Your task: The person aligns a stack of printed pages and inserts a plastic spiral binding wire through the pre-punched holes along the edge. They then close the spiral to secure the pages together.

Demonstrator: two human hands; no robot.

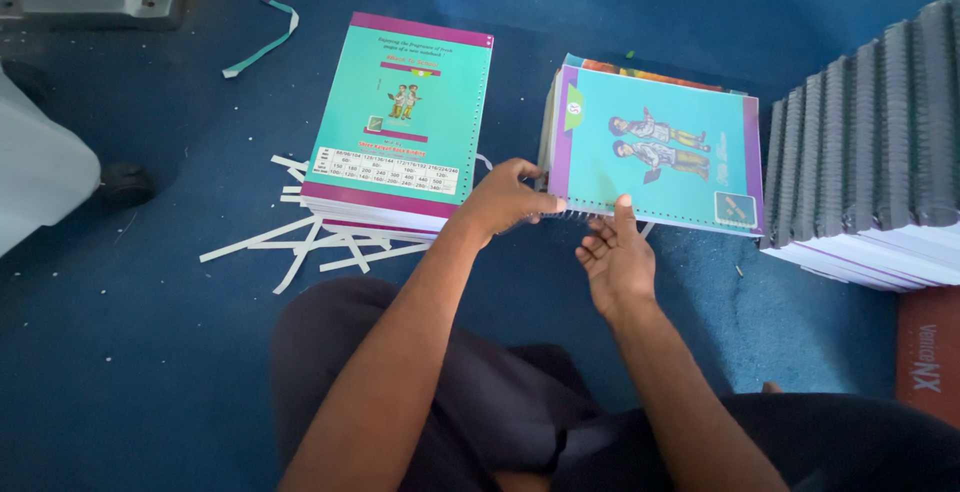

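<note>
Now left hand (505,200) grip pinching notebook (655,149) corner; right hand (617,260) grip wide, fingertips at edge.

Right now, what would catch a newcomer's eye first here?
Probably the two teal and purple notebook stacks on the blue floor: the left stack lying untouched, the right stack with the left hand and right hand at its near edge. Then the white paper strips beside the left stack.
</note>
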